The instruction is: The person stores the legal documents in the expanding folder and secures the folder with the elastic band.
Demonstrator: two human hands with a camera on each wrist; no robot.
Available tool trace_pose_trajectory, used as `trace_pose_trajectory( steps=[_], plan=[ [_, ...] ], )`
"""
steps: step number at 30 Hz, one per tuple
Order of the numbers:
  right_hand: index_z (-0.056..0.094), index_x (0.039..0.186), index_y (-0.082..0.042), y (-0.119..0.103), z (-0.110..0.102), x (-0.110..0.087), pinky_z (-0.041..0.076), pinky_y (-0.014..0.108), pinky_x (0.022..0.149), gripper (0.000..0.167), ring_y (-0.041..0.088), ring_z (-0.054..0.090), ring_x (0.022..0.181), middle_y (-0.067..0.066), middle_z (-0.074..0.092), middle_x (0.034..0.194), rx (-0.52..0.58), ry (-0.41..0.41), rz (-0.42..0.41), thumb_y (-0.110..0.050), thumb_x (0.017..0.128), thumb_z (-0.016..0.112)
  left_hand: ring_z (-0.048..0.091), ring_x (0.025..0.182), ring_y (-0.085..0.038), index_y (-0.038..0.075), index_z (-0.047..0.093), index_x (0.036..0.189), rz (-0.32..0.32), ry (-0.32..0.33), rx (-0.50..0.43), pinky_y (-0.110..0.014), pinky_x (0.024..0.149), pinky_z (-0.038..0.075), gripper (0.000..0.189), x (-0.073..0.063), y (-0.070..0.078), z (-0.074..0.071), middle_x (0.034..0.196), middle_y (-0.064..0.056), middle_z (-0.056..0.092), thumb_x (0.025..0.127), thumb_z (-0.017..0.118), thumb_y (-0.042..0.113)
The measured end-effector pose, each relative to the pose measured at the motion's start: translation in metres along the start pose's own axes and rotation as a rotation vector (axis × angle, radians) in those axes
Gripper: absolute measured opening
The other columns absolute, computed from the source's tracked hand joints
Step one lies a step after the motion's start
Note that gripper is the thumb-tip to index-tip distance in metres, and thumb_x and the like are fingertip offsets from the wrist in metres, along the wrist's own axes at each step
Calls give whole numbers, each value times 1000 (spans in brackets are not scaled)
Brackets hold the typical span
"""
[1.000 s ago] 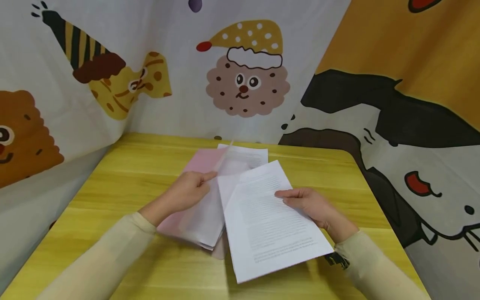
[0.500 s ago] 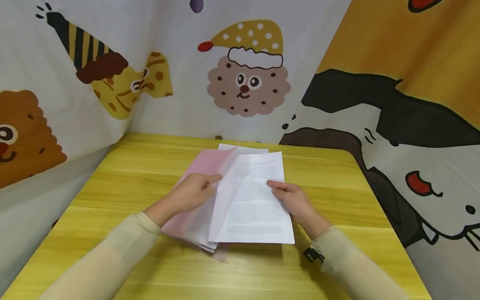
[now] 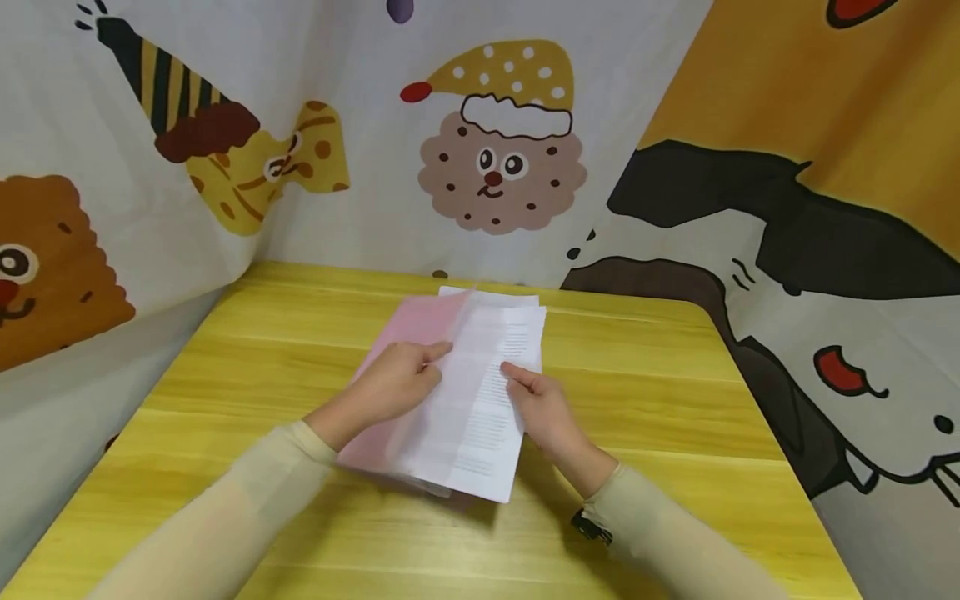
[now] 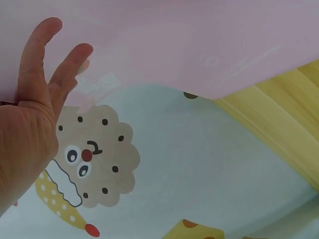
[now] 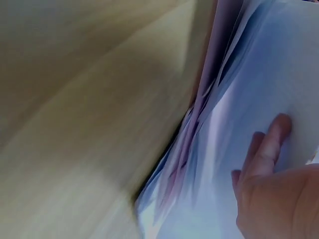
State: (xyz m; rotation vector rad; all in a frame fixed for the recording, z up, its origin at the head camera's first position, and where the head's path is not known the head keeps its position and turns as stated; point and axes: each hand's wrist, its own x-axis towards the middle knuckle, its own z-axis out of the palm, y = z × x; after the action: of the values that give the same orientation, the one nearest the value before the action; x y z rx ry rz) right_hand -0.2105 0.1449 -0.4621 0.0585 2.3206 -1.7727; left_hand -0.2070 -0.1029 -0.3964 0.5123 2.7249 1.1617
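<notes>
A translucent pink folder lies on the table in the head view, its thin cover lifted. My left hand pinches the cover's edge; in the left wrist view, fingers of the left hand show against the pink plastic. With thumb on top and fingers beneath, my right hand holds printed paper by its right side. The paper's left part lies under the see-through cover. Other white sheets stick out behind it. The right wrist view shows the paper's underside above several layered edges.
The yellow wood-grain table extends on both sides of the folder. A cartoon-printed cloth hangs along its back and sides. A dark wristband shows at the right sleeve.
My right hand has moved left with the paper, sliding it under the folder's cover and turning it in line with the folder. The left hand keeps the cover raised, shifting slightly right.
</notes>
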Motion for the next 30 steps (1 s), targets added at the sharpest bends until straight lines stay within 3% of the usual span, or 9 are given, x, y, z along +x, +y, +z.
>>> trace_pose_trajectory(
  steps=[4, 8, 12, 15, 19, 22, 24, 27, 30],
  plan=[
    [53, 156, -1, -3, 13, 1, 57, 35, 103, 46, 28, 61, 134, 20, 57, 157, -72, -105, -11, -11, 111, 51, 22, 49, -7, 0, 59, 150, 5, 6, 1, -22, 46, 26, 49, 2, 2, 2, 153, -18, 60, 102, 49, 8],
    [41, 163, 0, -4, 25, 5, 49, 49, 118, 53, 35, 53, 146, 22, 48, 164, -116, -179, -11, -9, 111, 47, 21, 49, -6, -3, 59, 148, 22, 5, -14, -22, 46, 26, 49, 3, 6, 5, 152, -18, 61, 101, 48, 6],
    [37, 164, 0, -3, 38, 10, 30, 53, 130, 56, 34, 32, 160, 17, 36, 171, -105, -149, -9, -9, 110, 48, 21, 48, -4, -4, 58, 148, 36, -3, -45, -20, 45, 24, 49, 5, 12, 10, 152, -19, 60, 101, 48, 5],
    [44, 162, -5, 0, 43, 16, 33, 50, 129, 55, 32, 39, 156, 16, 41, 170, -77, -135, 23, -14, 109, 54, 22, 47, -4, -4, 59, 148, 31, -3, -52, -19, 45, 25, 48, 5, 16, 13, 153, -19, 60, 102, 48, 6],
    [55, 157, -10, 4, 38, 21, 53, 43, 112, 51, 26, 65, 129, 19, 58, 157, 47, -220, 120, -18, 107, 59, 22, 47, -6, -4, 58, 149, 11, 2, -56, -19, 44, 25, 49, 5, 15, 16, 154, -18, 60, 102, 48, 7],
    [60, 151, -3, 2, 26, 21, 60, 36, 97, 51, 22, 71, 113, 22, 66, 146, 247, -239, 208, -35, 111, 52, 23, 46, -6, -3, 59, 149, 0, 10, -58, -20, 43, 26, 49, 4, 13, 16, 116, -20, 79, 102, 50, 7],
    [62, 147, 3, -2, 19, 22, 61, 36, 95, 68, 26, 71, 116, 25, 64, 147, 318, -219, 225, -52, 112, 45, 24, 46, -6, -3, 60, 148, 3, 16, -60, -20, 43, 26, 48, 5, 13, 15, 115, -21, 79, 101, 51, 6],
    [69, 139, 2, -6, 14, 26, 62, 36, 92, 76, 26, 73, 113, 23, 70, 140, 205, -161, 200, -64, 108, 47, 26, 46, -6, -3, 59, 149, -12, 4, -58, -20, 43, 27, 49, 4, 13, 14, 129, -20, 76, 102, 51, 6],
    [78, 124, -1, -4, 16, 28, 63, 32, 84, 49, 19, 75, 95, 15, 78, 118, 45, -79, 169, -44, 106, 64, 26, 46, -6, -2, 58, 150, -29, -8, -63, -20, 43, 28, 49, 2, 13, 15, 154, -16, 60, 102, 50, 6]
  ],
)
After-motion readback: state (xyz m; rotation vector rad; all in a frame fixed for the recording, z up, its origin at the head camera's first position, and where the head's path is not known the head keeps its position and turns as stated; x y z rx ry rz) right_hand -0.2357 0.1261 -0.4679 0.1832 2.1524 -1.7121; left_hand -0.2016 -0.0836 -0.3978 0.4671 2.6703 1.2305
